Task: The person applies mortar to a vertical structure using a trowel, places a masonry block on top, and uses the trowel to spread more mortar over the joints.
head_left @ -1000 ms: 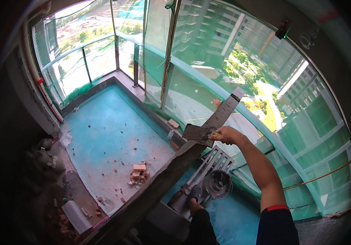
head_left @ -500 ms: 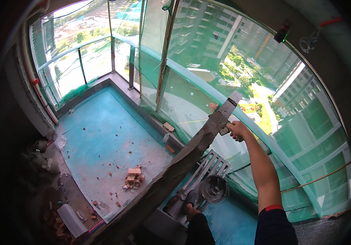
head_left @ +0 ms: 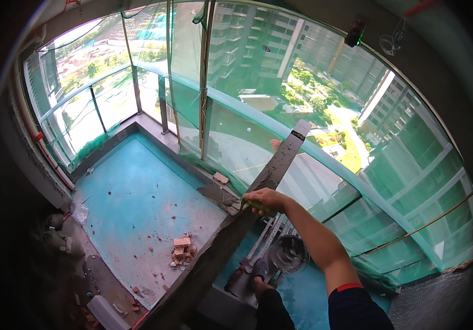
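My right hand [head_left: 265,200] is closed round the yellowish handle of a trowel [head_left: 219,197]. The trowel's grey, smeared blade sticks out to the left, past the side of a narrow wall [head_left: 201,278]. Grey mortar coats the wall's top, which runs from the lower left up to a pale, bare tip at the far end. My hand is right above this top edge, about midway along it. My left hand does not show in the picture.
Right of the wall, a bucket [head_left: 290,254] stands by a metal platform [head_left: 254,252], with my shoe [head_left: 260,269] on it. Broken bricks [head_left: 182,248] are heaped on the blue floor [head_left: 132,181] to the left. Green netting [head_left: 412,181] and a railing [head_left: 258,118] border the balcony.
My right hand has come back from the wall's far end to its middle, bringing the trowel along. The blade now reaches out over the left side. The view has shifted slightly.
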{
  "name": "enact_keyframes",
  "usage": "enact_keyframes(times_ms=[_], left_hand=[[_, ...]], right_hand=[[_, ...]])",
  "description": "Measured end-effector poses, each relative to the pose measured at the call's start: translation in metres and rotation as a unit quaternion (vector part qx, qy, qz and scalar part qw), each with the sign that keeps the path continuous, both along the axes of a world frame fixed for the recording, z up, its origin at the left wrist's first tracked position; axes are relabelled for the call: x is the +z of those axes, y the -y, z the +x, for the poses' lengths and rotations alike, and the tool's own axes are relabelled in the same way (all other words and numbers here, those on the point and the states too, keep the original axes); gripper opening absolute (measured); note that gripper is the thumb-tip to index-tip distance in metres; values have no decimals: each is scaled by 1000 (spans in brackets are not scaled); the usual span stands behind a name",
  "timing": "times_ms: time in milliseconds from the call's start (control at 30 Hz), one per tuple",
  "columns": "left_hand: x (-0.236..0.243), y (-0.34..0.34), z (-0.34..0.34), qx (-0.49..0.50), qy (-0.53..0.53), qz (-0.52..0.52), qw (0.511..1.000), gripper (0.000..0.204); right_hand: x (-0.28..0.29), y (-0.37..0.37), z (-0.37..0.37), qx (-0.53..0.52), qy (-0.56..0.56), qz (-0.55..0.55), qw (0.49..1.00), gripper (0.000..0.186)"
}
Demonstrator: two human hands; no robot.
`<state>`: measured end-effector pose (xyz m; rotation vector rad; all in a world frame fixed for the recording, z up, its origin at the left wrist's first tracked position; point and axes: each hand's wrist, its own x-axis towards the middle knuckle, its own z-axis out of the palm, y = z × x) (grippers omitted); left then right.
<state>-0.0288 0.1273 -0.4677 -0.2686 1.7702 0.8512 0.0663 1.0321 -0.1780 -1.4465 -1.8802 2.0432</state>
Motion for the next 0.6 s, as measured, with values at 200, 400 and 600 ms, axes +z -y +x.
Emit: enact_keyframes(times_ms=[200, 400, 600], left_hand=[[44, -21, -4, 96, 68, -74, 990, 23], [57, -46, -24, 41, 40, -68, 996, 21], [71, -40, -30, 26, 14, -41, 999, 18]], right_hand=[[20, 48, 71, 32, 66, 230, 970, 49], [13, -18, 142, -37, 190, 343, 919, 44], [10, -53, 133, -176, 149, 188, 955, 40]])
